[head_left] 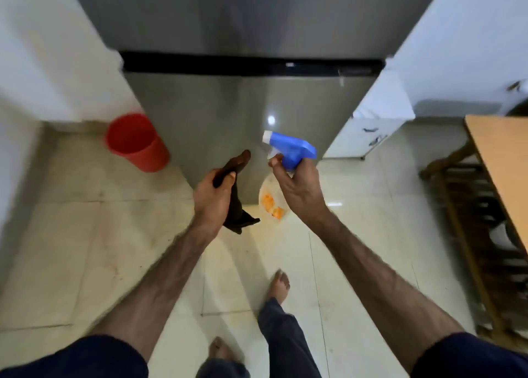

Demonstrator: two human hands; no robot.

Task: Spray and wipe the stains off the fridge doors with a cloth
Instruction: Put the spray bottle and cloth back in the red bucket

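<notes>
A grey steel fridge stands straight ahead, its upper and lower doors split by a black band. My left hand is closed around a dark brown cloth that hangs down below the fist. My right hand grips a spray bottle with a blue trigger head and white nozzle, pointed at the lower door. One finger rests on the trigger. The bottle's pale body with an orange label shows below the hand. Both hands hover a short way in front of the lower door.
A red bucket sits on the floor left of the fridge. White cabinets flank it on the right. A wooden table and a wooden chair stand at the far right. My bare feet are on the cream tiles.
</notes>
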